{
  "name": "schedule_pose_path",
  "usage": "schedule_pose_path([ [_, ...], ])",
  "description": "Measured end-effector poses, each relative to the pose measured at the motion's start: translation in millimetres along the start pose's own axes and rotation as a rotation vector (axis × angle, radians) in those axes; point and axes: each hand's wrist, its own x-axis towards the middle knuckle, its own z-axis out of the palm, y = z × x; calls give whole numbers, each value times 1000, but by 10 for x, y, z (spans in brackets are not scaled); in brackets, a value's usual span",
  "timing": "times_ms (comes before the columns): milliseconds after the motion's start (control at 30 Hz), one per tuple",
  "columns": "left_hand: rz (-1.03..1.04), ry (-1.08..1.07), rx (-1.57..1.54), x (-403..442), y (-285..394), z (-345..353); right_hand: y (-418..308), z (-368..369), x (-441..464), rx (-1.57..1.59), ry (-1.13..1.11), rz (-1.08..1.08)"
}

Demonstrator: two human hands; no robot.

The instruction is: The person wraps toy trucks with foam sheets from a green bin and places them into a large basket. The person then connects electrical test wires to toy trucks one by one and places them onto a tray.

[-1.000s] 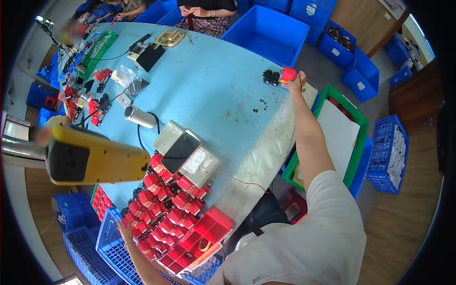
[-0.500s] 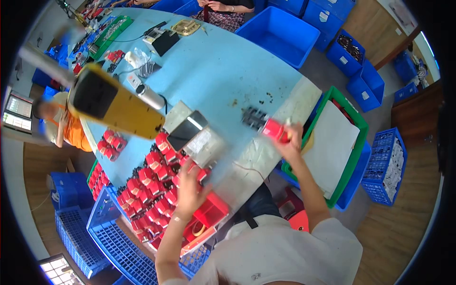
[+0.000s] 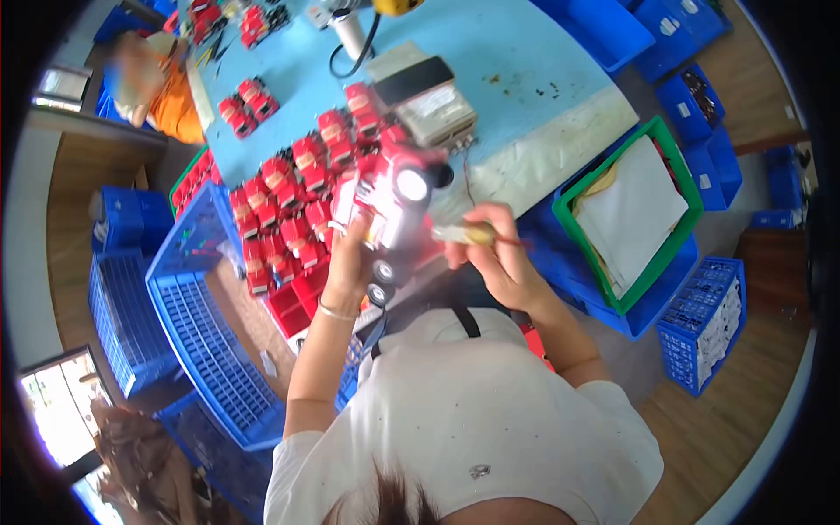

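Observation:
My left hand [image 3: 348, 258] is wrapped round a red toy truck [image 3: 404, 214] with black wheels and pale hubs. The truck is tilted, with a bright glare and motion blur over its side. Just right of it, my right hand [image 3: 506, 267] pinches a small yellowish-and-white object [image 3: 477, 234], too blurred to name. Its pale end points toward the truck; whether the two touch I cannot tell. Behind and left of my left hand, several rows of red toy trucks [image 3: 280, 179] stand close together on the table.
A grey box with a dark top [image 3: 429, 101] sits beyond the trucks. A green-rimmed tray [image 3: 691, 188] with white sheets stands on the right. A blue crate [image 3: 210, 324] is at the left. Another person in orange [image 3: 178, 105] is at the far left.
The truck has passed from my right hand to my left, which was open over the rows before. My right hand now shows only the small yellowish object. The head view has shifted.

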Motion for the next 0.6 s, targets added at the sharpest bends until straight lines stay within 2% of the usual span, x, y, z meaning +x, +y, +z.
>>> schedule_pose_path([
  [33,-222,-52,-229,-68,24,-118,-39,133,27,198,-61,141],
  [67,-436,-108,-464,-148,25,-208,-67,223,52,203,-79,159],
  [167,-407,-149,-484,-347,11,-265,-137,436,173,-279,-94,79],
  [200,-397,-184,-484,-401,6,-270,-172,499,178,-281,-112,77],
  [300,-444,-170,-526,-555,-48,-317,-292,664,165,-459,-86,-197],
  [333,-482,-166,-539,-573,-54,-298,-300,685,162,-465,-90,-203],
  [367,-478,-173,-542,-592,-43,-264,-293,702,152,-570,-73,-299],
  [433,-527,-221,-720,-650,-30,-190,-253,727,104,-778,-36,-482],
  [500,-554,-249,-810,-689,-13,-123,-173,755,62,-773,5,-525],
  [600,-448,-242,-641,-696,13,-47,-86,743,25,-754,86,-619],
])
